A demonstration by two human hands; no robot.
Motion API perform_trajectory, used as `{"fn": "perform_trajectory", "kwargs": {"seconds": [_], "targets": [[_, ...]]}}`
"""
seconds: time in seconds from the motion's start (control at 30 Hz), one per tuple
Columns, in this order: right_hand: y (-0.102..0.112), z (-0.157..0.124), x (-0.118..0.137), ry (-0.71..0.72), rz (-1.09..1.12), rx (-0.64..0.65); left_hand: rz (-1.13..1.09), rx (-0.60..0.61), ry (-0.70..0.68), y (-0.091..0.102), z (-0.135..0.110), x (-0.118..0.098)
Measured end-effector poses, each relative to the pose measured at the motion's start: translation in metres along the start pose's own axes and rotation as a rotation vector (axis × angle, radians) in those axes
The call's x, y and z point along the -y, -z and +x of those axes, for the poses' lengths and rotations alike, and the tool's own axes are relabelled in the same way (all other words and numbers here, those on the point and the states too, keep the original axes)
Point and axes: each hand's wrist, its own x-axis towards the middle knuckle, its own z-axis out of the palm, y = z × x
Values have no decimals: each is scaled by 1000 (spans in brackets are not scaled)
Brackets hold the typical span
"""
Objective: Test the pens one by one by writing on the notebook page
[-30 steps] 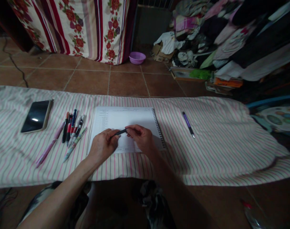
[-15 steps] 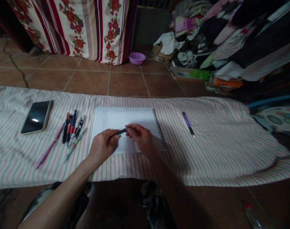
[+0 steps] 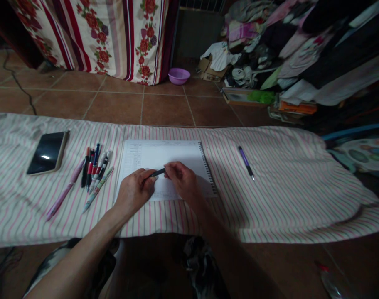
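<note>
A dark pen (image 3: 158,172) is held between both hands above an open spiral notebook (image 3: 173,150). My left hand (image 3: 136,186) grips it from the left, its fingers closed around the barrel. Fingertips of my right hand (image 3: 182,176) pinch the pen's right end, hiding its tip. The notebook lies flat, its black coil on the right side and printed lines along the left of the page. To the left lies a cluster of several pens (image 3: 96,168), with a long pinkish-purple pen or case (image 3: 65,191) beside it. A purple pen (image 3: 246,162) rests alone on the right.
A striped cloth (image 3: 286,187) covers the low table. A smartphone (image 3: 47,153) lies at the left. Beyond the table are a tiled floor, a floral curtain (image 3: 114,37), a purple basin (image 3: 178,76) and piled clothes (image 3: 254,33). A bottle (image 3: 329,278) lies on the floor at lower right.
My right hand has shifted very slightly at the pen's right end. My left hand keeps its grip, and the other things stay where they were.
</note>
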Motion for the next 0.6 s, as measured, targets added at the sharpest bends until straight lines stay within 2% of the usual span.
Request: {"fn": "perform_trajectory", "kwargs": {"seconds": [0.13, 0.37, 0.5, 0.6], "targets": [[1, 1, -1, -4, 154, 22, -42, 10, 12, 1, 1, 0], [1, 3, 0, -108, 116, -33, -1, 24, -5, 1, -1, -4], [-1, 2, -2, -80, 38, -54, 4, 25, -5, 0, 0, -5], [-2, 2, -1, -69, 80, -55, -20, 29, 10, 0, 1, -5]]}}
